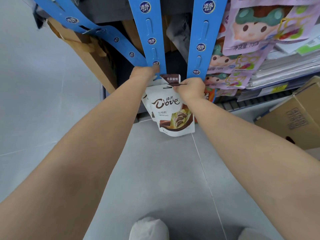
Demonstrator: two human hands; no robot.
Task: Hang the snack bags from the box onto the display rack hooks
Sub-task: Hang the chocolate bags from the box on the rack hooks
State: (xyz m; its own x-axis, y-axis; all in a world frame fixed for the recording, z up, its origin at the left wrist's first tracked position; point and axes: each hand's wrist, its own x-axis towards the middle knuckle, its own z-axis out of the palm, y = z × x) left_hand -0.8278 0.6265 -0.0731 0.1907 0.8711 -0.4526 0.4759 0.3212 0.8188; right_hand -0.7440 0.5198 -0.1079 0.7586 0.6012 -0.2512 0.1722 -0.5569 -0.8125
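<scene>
The left hand grips the lower end of the middle blue hanging strip. The right hand pinches the top edge of a Dove chocolate bag, white with brown lettering and pictured chocolate pieces, hanging just below the strip in front of similar bags. Purple pouches hang to the right, above a cardboard box.

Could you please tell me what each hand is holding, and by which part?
The left hand grips the lower end of the middle blue slotted hanging strip; the right hand pinches the top edge of the white Dove chocolate bag.
</scene>
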